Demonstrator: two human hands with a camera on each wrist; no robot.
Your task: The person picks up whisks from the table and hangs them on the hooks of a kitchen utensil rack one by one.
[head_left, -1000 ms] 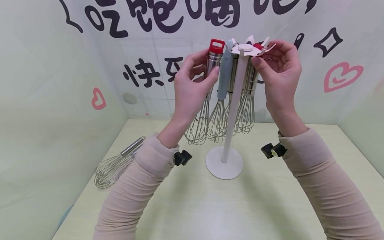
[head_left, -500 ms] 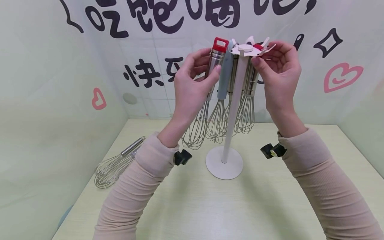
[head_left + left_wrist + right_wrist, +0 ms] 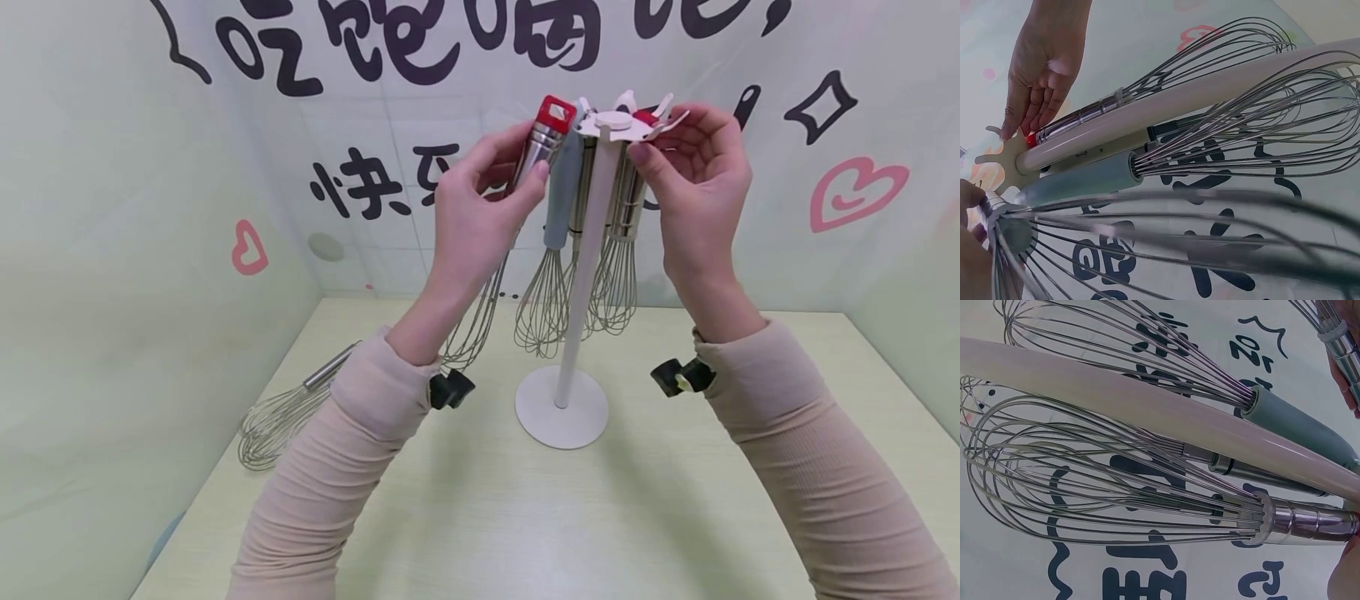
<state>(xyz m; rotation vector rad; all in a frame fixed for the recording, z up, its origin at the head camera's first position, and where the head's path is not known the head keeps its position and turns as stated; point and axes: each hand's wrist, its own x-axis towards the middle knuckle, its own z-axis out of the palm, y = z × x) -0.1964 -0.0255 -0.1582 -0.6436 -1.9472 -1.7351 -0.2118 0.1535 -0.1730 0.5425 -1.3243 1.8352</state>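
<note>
Several whisks (image 3: 557,204) hang on the stand (image 3: 577,308). Left of it, the left hand (image 3: 480,208) pinches a red-topped whisk (image 3: 543,146), unhung; the right hand (image 3: 707,183) pinches the stand's top. Farther left lies a loose whisk (image 3: 303,400).

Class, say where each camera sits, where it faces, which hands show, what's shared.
Head: on the head, facing forward and down at the stand; left hand, right hand, sleeves.
Left wrist: on that wrist, facing hanging whisks; right hand, part of left.
Right wrist: on that wrist, facing hanging whisks; parts of both hands.
Wrist views share the blue-handled whisk.
</note>
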